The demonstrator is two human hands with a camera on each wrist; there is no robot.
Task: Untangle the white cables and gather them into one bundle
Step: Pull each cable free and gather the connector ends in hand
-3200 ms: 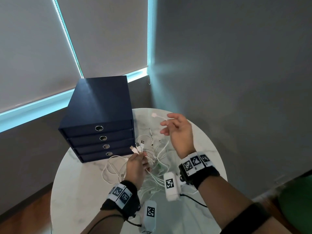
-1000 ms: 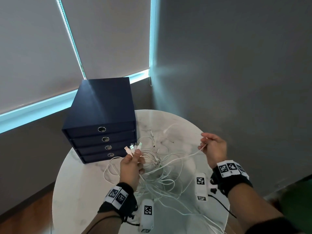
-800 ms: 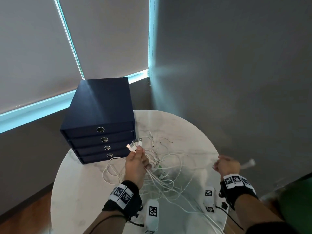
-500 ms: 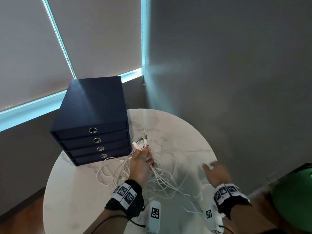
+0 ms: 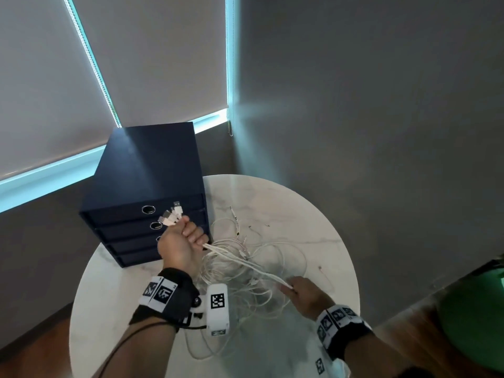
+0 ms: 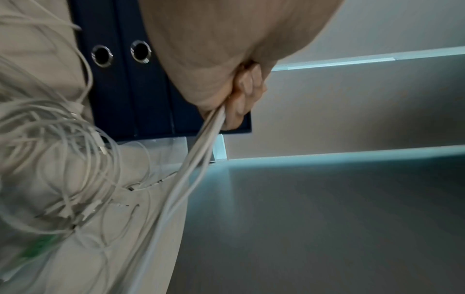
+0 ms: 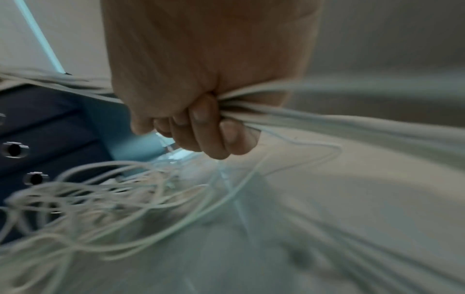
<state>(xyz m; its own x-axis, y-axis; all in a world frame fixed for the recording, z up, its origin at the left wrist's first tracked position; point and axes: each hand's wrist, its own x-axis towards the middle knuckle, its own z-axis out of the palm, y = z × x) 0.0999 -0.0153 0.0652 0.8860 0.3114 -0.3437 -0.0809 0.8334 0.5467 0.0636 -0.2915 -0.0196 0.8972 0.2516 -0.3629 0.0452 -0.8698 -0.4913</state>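
Note:
Several white cables [image 5: 245, 264] lie tangled on the round marble table [image 5: 313, 227]. My left hand [image 5: 181, 245] is raised in front of the drawer box and grips a bunch of them in a fist, with their USB plugs [image 5: 171, 215] sticking out above it. From that fist a taut strand of cables [image 6: 191, 159] runs down to the right into my right hand [image 5: 302, 294], whose fingers [image 7: 203, 127] are curled round the white cables [image 7: 302, 115]. Loose loops [image 7: 100, 191] lie between and below the hands.
A dark blue box with several drawers [image 5: 147, 192] stands at the table's back left, close behind my left hand. A grey wall rises to the right, roller blinds to the left. Something green [image 5: 474, 317] sits off the table at the lower right.
My right hand pulled one cable out to the right, let it go, then came back in and now grips the strand of cables. My left hand has lifted with its bunch of plug ends.

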